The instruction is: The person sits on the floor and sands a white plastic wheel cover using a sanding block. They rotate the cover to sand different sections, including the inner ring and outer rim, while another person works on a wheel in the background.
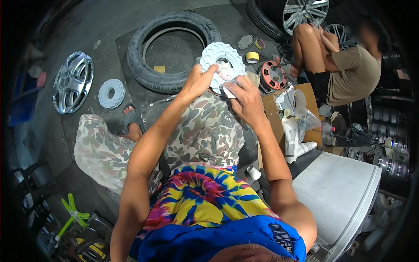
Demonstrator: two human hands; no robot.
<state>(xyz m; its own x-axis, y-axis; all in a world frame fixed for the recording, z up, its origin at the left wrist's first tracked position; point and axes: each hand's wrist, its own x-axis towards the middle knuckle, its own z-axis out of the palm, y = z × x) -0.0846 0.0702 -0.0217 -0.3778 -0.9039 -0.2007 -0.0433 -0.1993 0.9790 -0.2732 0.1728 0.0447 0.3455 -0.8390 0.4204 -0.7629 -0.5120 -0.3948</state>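
Observation:
My left hand [201, 81] grips the left edge of a pale blue-grey ring [211, 54] with a scalloped rim and a round hole in its middle. It is held tilted up above my knee. At its lower right edge, my right hand [248, 99] is closed, its fingers bent around a small white folded piece [228, 91] pressed to the ring. Whether that piece is paper or cloth I cannot tell. Something whitish shows through the hole. Similar pale rings [117, 99] lie stacked on the floor to the left.
A tyre [139, 72] lies flat ahead, with silver wheels [72, 85] at far left. On the right are yellow tape [252, 57], a red reel [279, 75], a cardboard box [311, 94] of odds and ends, and a white lid-like panel [334, 187]. Another person [355, 72] sits beside a wheel.

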